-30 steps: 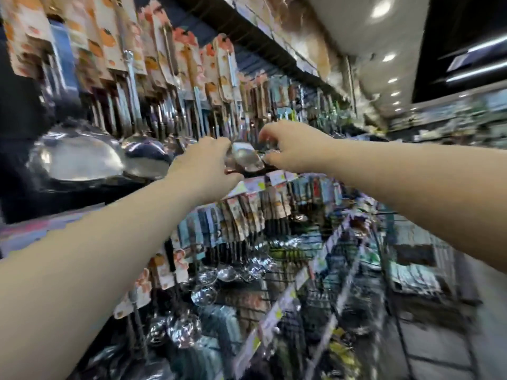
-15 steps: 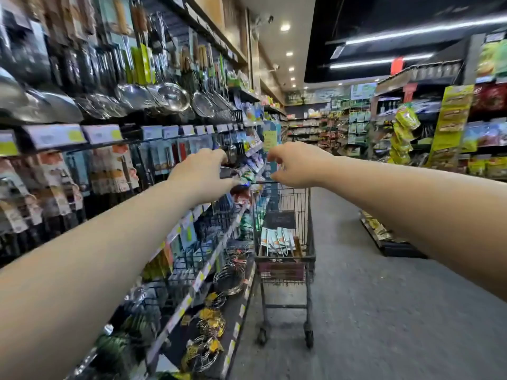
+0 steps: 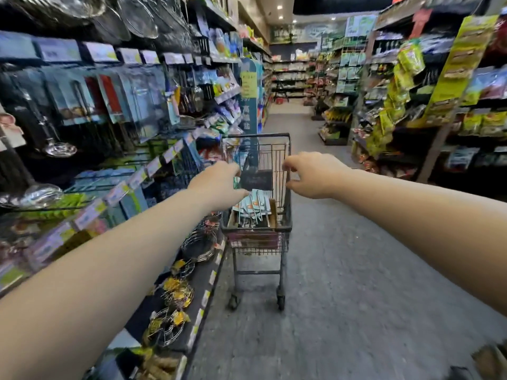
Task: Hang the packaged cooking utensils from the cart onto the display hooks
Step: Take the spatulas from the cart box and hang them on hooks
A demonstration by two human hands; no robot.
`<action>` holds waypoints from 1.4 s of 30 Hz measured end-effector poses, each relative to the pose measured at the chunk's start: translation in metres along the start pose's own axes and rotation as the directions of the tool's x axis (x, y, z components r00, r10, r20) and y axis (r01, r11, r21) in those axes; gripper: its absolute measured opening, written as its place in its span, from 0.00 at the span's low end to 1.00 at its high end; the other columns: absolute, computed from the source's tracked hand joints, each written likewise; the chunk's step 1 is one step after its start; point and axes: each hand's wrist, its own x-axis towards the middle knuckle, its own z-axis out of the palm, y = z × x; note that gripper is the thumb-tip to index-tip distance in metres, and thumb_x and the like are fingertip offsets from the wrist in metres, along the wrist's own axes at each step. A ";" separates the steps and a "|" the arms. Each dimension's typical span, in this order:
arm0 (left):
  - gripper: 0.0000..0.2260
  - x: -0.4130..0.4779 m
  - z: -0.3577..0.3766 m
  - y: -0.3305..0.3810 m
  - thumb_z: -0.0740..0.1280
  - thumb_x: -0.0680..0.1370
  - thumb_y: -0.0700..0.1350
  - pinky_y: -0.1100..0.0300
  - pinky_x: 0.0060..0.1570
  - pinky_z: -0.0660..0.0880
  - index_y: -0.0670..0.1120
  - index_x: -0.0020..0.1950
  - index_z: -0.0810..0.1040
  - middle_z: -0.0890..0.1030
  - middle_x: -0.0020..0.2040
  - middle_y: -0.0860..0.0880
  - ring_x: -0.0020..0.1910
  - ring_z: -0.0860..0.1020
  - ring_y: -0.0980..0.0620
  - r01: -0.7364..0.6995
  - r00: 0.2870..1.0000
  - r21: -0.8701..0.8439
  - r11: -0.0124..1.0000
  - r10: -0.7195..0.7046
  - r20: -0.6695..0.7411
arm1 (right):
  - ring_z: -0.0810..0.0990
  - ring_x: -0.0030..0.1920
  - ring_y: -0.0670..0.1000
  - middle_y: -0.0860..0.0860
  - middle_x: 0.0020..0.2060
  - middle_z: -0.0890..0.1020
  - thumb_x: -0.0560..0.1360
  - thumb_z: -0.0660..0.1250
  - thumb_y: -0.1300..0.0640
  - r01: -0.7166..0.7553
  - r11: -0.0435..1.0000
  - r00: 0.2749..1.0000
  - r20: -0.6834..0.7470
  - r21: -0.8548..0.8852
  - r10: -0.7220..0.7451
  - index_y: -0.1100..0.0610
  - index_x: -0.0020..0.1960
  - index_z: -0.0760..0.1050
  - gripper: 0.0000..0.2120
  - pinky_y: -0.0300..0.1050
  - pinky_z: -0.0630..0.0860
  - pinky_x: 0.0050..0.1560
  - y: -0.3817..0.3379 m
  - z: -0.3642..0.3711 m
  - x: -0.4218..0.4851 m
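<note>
A small wire shopping cart (image 3: 285,229) stands in the aisle against the left shelving. Several packaged cooking utensils (image 3: 253,207) on pale blue cards stand upright in its basket. My left hand (image 3: 219,185) hovers just left of and above those packs, fingers loosely curled, with nothing seen in it. Over the cart's right rim is my right hand (image 3: 310,176), its thumb and fingers apart and empty. Carded utensils hang on the display hooks (image 3: 82,100) of the left shelving, and a steel ladle (image 3: 60,149) hangs below them.
Round wire racks (image 3: 175,294) lie on the low shelf at the left. Price-tag rails (image 3: 118,192) run along the shelf edges. Snack shelves (image 3: 411,105) line the right side. The grey aisle floor (image 3: 343,270) stretches ahead beside the cart.
The view has swung from the upper hooks down the aisle to the cart. Both hands have dropped from the hanging ladles to just over the cart's basket.
</note>
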 end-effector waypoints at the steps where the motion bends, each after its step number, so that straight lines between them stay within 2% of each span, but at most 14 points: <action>1: 0.24 0.018 0.011 -0.005 0.64 0.74 0.59 0.52 0.45 0.74 0.47 0.65 0.68 0.71 0.64 0.44 0.51 0.74 0.45 -0.001 1.000 -0.013 1.000 0.001 0.016 | 0.77 0.55 0.57 0.54 0.56 0.78 0.74 0.62 0.50 -0.006 1.000 1.000 0.005 -0.002 0.006 0.53 0.61 0.72 0.16 0.52 0.74 0.53 0.008 0.011 0.015; 3: 0.26 0.056 0.031 -0.018 0.63 0.74 0.59 0.49 0.53 0.75 0.47 0.67 0.67 0.70 0.66 0.44 0.58 0.74 0.44 -0.010 0.999 -0.015 1.000 0.010 0.036 | 0.78 0.53 0.56 0.53 0.54 0.79 0.74 0.62 0.50 -0.017 1.000 1.000 0.018 0.008 0.017 0.52 0.60 0.72 0.15 0.49 0.73 0.50 0.020 0.031 0.049; 6: 0.26 0.114 0.052 -0.042 0.64 0.74 0.58 0.45 0.57 0.73 0.46 0.67 0.68 0.72 0.64 0.44 0.56 0.75 0.42 0.006 0.997 -0.016 1.000 -0.005 0.083 | 0.78 0.53 0.55 0.52 0.54 0.79 0.74 0.63 0.50 -0.051 0.997 0.997 0.057 0.050 0.048 0.52 0.61 0.72 0.16 0.48 0.73 0.50 0.036 0.058 0.102; 8: 0.25 0.151 0.065 -0.057 0.64 0.74 0.58 0.49 0.49 0.76 0.46 0.66 0.68 0.72 0.64 0.45 0.51 0.76 0.44 0.010 0.995 -0.017 1.000 -0.008 0.103 | 0.78 0.55 0.54 0.52 0.56 0.79 0.75 0.63 0.51 -0.083 0.995 0.993 0.088 0.058 0.078 0.52 0.63 0.71 0.18 0.49 0.75 0.52 0.046 0.078 0.133; 11: 0.24 0.203 0.089 -0.073 0.64 0.75 0.56 0.57 0.35 0.70 0.46 0.67 0.67 0.68 0.68 0.44 0.46 0.73 0.47 0.008 0.993 -0.009 1.000 -0.007 0.120 | 0.77 0.57 0.54 0.52 0.59 0.78 0.75 0.62 0.51 -0.128 0.988 0.985 0.132 0.092 0.115 0.52 0.65 0.70 0.19 0.49 0.75 0.54 0.066 0.110 0.172; 14: 0.24 0.249 0.117 -0.080 0.63 0.75 0.56 0.53 0.45 0.74 0.46 0.67 0.67 0.68 0.68 0.44 0.57 0.74 0.45 0.009 0.987 -0.034 0.999 -0.004 0.158 | 0.77 0.58 0.55 0.52 0.60 0.77 0.76 0.62 0.52 -0.171 0.982 0.969 0.196 0.083 0.152 0.52 0.66 0.69 0.19 0.48 0.73 0.54 0.091 0.140 0.208; 16: 0.24 0.281 0.135 -0.083 0.63 0.75 0.56 0.51 0.50 0.73 0.47 0.67 0.67 0.69 0.67 0.45 0.61 0.73 0.45 0.012 0.987 -0.054 0.998 -0.003 0.159 | 0.76 0.58 0.55 0.53 0.60 0.77 0.76 0.62 0.53 -0.190 0.977 0.960 0.225 0.093 0.165 0.52 0.65 0.69 0.18 0.48 0.73 0.53 0.111 0.159 0.236; 18: 0.24 0.312 0.153 -0.087 0.62 0.76 0.56 0.51 0.51 0.73 0.47 0.68 0.66 0.69 0.67 0.46 0.61 0.73 0.44 0.035 0.987 -0.063 0.997 -0.025 0.161 | 0.77 0.57 0.54 0.52 0.60 0.77 0.76 0.62 0.53 -0.194 0.974 0.959 0.233 0.115 0.164 0.52 0.65 0.70 0.18 0.46 0.73 0.51 0.129 0.179 0.268; 22: 0.20 0.374 0.197 -0.096 0.63 0.76 0.53 0.52 0.46 0.75 0.48 0.66 0.66 0.71 0.65 0.45 0.57 0.75 0.43 0.112 0.972 -0.053 0.992 -0.098 0.211 | 0.77 0.56 0.55 0.52 0.58 0.78 0.75 0.63 0.54 -0.143 0.978 0.955 0.281 0.149 0.097 0.52 0.63 0.72 0.16 0.49 0.75 0.52 0.165 0.228 0.334; 25: 0.21 0.426 0.229 -0.103 0.63 0.76 0.53 0.49 0.53 0.75 0.47 0.67 0.67 0.71 0.65 0.44 0.59 0.74 0.43 0.203 0.956 -0.085 0.976 -0.179 0.232 | 0.78 0.55 0.56 0.53 0.56 0.79 0.75 0.63 0.54 -0.116 0.976 0.945 0.323 0.183 0.052 0.52 0.62 0.73 0.16 0.50 0.75 0.52 0.197 0.264 0.388; 31: 0.23 0.491 0.302 -0.113 0.63 0.76 0.51 0.50 0.58 0.72 0.47 0.69 0.65 0.68 0.67 0.46 0.65 0.70 0.45 0.346 0.901 -0.094 0.933 -0.303 0.310 | 0.77 0.56 0.56 0.54 0.58 0.78 0.75 0.59 0.59 -0.121 0.959 0.883 0.470 0.256 -0.014 0.53 0.63 0.73 0.17 0.53 0.78 0.56 0.246 0.340 0.476; 34: 0.22 0.510 0.336 -0.127 0.62 0.76 0.51 0.48 0.61 0.71 0.46 0.68 0.64 0.68 0.67 0.46 0.65 0.70 0.45 0.396 0.864 -0.076 0.915 -0.344 0.369 | 0.76 0.60 0.56 0.54 0.62 0.76 0.76 0.58 0.61 -0.144 0.943 0.840 0.540 0.300 -0.044 0.53 0.66 0.71 0.19 0.51 0.76 0.59 0.254 0.380 0.509; 37: 0.26 0.531 0.368 -0.144 0.62 0.76 0.50 0.49 0.61 0.71 0.47 0.72 0.60 0.67 0.69 0.47 0.66 0.69 0.45 0.446 0.829 -0.070 0.892 -0.383 0.408 | 0.77 0.58 0.56 0.55 0.61 0.77 0.76 0.57 0.61 -0.157 0.929 0.813 0.578 0.336 -0.071 0.55 0.65 0.71 0.17 0.47 0.75 0.55 0.254 0.423 0.537; 42: 0.27 0.562 0.433 -0.171 0.63 0.76 0.51 0.50 0.61 0.71 0.45 0.72 0.59 0.67 0.69 0.46 0.66 0.69 0.45 0.479 0.792 -0.066 0.875 -0.399 0.463 | 0.78 0.57 0.56 0.55 0.60 0.77 0.75 0.59 0.61 -0.198 0.925 0.767 0.639 0.325 -0.060 0.55 0.65 0.71 0.19 0.51 0.77 0.57 0.245 0.497 0.570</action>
